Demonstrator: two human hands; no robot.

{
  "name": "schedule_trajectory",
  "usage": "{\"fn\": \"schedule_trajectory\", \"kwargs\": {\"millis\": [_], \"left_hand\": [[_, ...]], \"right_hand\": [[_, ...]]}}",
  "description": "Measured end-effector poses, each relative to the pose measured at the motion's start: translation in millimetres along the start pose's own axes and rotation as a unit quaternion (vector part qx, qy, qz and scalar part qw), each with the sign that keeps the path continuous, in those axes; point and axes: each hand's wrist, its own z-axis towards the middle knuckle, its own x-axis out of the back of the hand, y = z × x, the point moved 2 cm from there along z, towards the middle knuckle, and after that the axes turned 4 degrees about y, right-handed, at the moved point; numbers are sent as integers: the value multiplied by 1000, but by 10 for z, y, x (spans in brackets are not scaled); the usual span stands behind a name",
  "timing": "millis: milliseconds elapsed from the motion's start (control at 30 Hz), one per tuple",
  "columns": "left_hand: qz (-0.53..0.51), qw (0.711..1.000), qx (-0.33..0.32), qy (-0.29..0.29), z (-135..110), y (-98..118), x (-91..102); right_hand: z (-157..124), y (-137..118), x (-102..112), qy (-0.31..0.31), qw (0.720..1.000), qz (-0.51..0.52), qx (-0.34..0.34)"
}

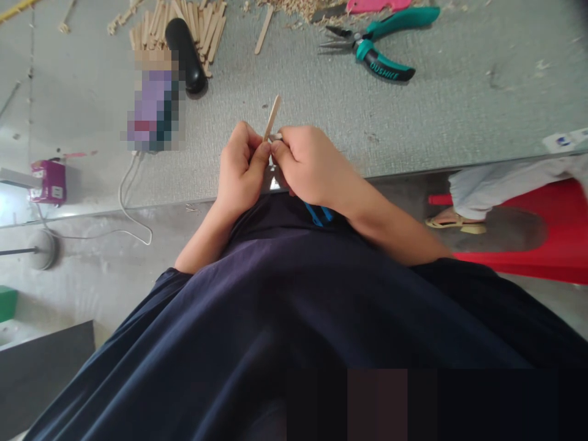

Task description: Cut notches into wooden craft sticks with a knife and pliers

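My left hand (241, 165) is closed at the table's front edge. Between its thumb and fingers it pinches a thin wooden craft stick (274, 111), whose rounded end points up and away from me. Close against it, my right hand (312, 160) is also closed, its thumb near the stick's lower part. A bit of metal shows at the right fingertips. Two blue handle ends (316, 214) stick out beneath the right palm; most of this blue-handled tool is hidden, so its exact kind is unclear.
Green-and-black needle-nose pliers (361, 46) lie beyond my hands. A pile of craft sticks (209, 27), a black oblong case (186, 55) and a blurred device with a cable (154, 110) are at left. Wood shavings (294, 9) lie at the back. A red stool (551, 226) stands right, beside another person's leg.
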Motion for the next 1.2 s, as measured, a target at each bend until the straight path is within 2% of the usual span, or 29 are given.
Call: {"fn": "schedule_trajectory", "kwargs": {"millis": [67, 200, 267, 467, 800, 1033, 1200], "left_hand": [[-7, 1000, -1, -6, 4, -6, 3], [-4, 1000, 1, -12, 9, -13, 2], [-2, 1000, 5, -8, 11, -28, 3], [7, 1000, 17, 0, 23, -64, 10], [-106, 994, 20, -23, 77, 32, -50], [-113, 989, 92, -31, 95, 78, -47], [-106, 986, 127, -26, 86, 122, -34]], "right_hand": [[6, 12, -1, -16, 1000, 5, 2], [44, 44, 30, -133, 980, 128, -80], [67, 64, 43, -149, 972, 157, -89], [76, 126, 8, -113, 983, 139, -32], [52, 162, 24, -146, 964, 218, -54], [69, 168, -21, -135, 964, 226, -30], [83, 232, -15, -100, 963, 251, -8]]}}
